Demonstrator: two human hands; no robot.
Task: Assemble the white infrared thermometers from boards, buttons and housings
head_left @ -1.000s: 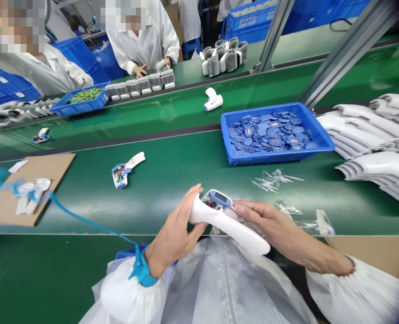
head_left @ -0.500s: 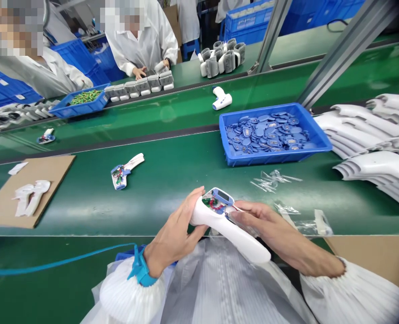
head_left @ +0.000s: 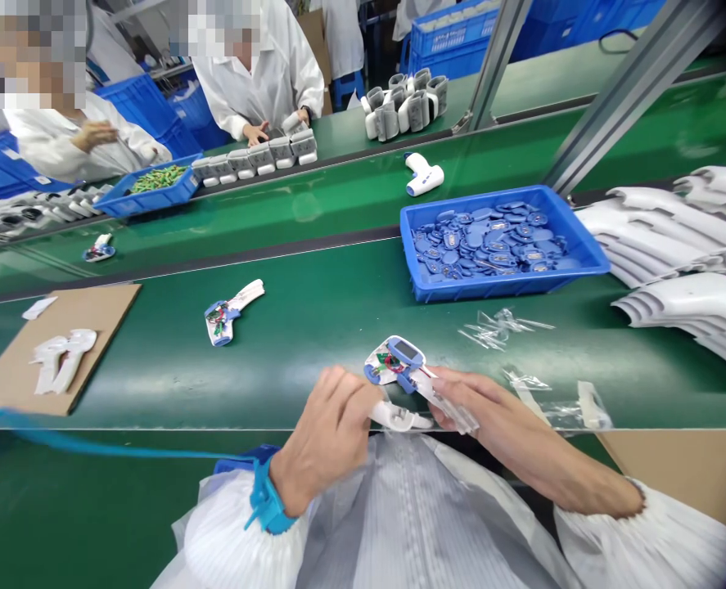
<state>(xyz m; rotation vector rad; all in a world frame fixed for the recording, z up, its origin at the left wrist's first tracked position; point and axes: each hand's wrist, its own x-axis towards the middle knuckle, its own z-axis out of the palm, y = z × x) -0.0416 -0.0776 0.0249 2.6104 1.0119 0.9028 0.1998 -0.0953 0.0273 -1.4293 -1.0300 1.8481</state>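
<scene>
At the near edge of the green surface (head_left: 313, 327), your left hand (head_left: 331, 425) is curled closed around the white handle of a half-built forehead thermometer (head_left: 395, 366), whose blue display head and coloured wires lie exposed. Your right hand (head_left: 485, 405) pinches that same head from the other side. Well beyond sits a blue tray (head_left: 503, 288) of blue display parts; stacked white shells (head_left: 675, 217) lie at your right.
</scene>
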